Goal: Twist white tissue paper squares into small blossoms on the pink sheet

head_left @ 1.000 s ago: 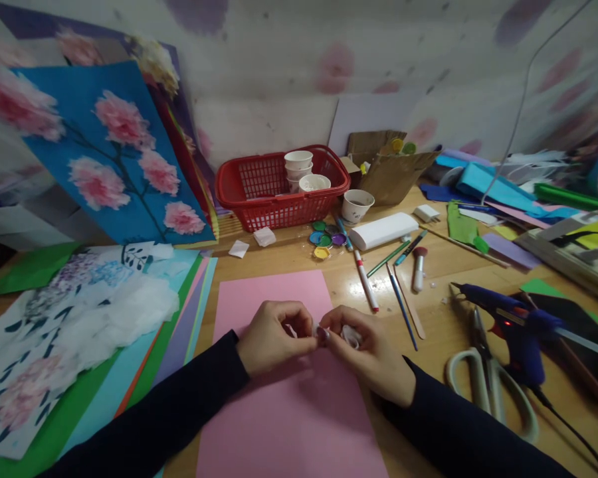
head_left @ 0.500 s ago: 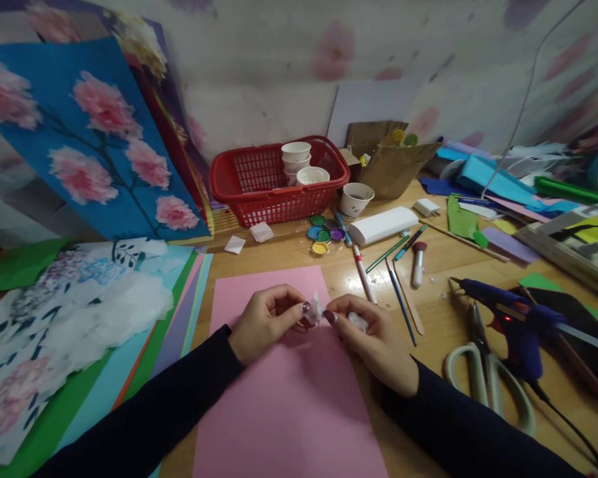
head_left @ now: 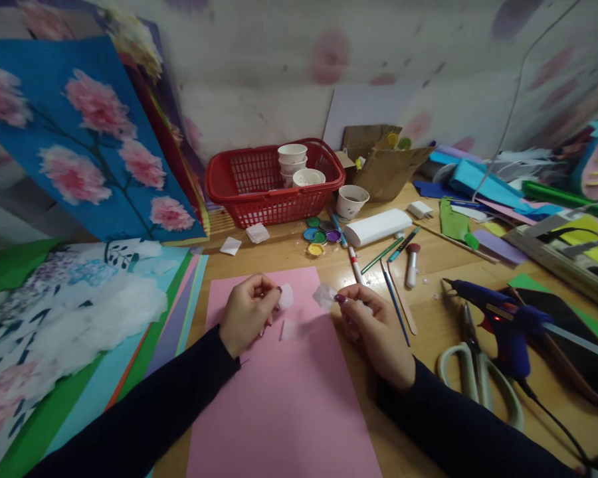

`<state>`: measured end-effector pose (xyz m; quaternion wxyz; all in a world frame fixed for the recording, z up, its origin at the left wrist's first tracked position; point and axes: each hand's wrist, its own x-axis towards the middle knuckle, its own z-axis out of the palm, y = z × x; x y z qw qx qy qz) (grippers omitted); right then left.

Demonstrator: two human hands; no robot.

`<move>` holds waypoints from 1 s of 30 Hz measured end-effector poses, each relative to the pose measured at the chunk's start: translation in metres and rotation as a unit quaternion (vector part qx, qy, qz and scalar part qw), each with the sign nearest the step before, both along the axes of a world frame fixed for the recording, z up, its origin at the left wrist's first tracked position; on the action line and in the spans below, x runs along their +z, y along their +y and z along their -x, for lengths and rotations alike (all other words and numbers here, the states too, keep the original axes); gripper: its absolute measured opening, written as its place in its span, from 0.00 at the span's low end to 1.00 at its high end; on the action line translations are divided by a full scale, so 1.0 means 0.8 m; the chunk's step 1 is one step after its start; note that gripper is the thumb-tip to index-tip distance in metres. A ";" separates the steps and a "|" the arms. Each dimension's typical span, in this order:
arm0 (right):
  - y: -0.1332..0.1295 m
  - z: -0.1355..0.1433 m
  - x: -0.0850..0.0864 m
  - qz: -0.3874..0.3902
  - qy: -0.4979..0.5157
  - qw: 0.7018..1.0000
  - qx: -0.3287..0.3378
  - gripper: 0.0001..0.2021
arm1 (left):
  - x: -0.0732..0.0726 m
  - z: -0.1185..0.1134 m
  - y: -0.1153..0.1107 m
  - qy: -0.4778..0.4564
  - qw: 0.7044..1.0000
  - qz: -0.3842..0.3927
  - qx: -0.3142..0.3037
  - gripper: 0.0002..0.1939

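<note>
Above a pink sheet (head_left: 279, 405), my left hand (head_left: 250, 311) pinches a small white tissue piece (head_left: 286, 297) between thumb and fingertips. My right hand (head_left: 377, 328) pinches another thin white tissue piece (head_left: 323, 297) near the sheet's right edge, with more white tissue partly hidden in its curled fingers. Between and slightly below the hands, a pale square of tissue (head_left: 292, 330) is over the sheet; whether it touches the paper is unclear. The two hands are apart.
Behind stand a red basket (head_left: 274, 206) with paper cups and a separate cup (head_left: 351, 202). Brushes and pens lie right of the sheet, then scissors (head_left: 471, 372) and a glue gun (head_left: 508, 312) with a lit red light. Stacked coloured papers (head_left: 164, 338) lie left.
My hands have moved apart, each now holding a separate tissue piece; they were together at one crumpled piece. A pale tissue square now shows between them. The view has shifted slightly.
</note>
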<state>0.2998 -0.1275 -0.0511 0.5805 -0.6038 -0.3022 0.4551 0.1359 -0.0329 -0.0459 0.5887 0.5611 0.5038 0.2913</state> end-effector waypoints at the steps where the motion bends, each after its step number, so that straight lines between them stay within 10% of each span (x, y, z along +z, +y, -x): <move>1: 0.000 -0.001 -0.002 -0.002 0.014 1.000 -0.001 0.09 | -0.002 0.001 0.001 0.019 1.000 -0.014 -0.001 0.06; 6: 0.002 0.000 -0.005 0.014 0.073 0.997 0.010 0.08 | -0.007 0.001 -0.003 0.021 0.983 -0.178 0.044 0.12; 9: 0.001 0.006 0.003 0.030 0.071 0.997 0.028 0.11 | -0.002 -0.003 -0.016 -0.027 0.971 -0.237 -0.033 0.11; 15: -0.002 0.014 0.015 0.035 0.069 0.994 0.072 0.16 | 0.006 -0.008 -0.027 -0.070 0.967 -0.185 -0.158 0.07; 30: -0.007 0.015 0.008 -0.022 -0.086 0.990 0.107 0.13 | -0.001 -0.008 -0.026 -0.112 0.988 -0.046 -0.096 0.09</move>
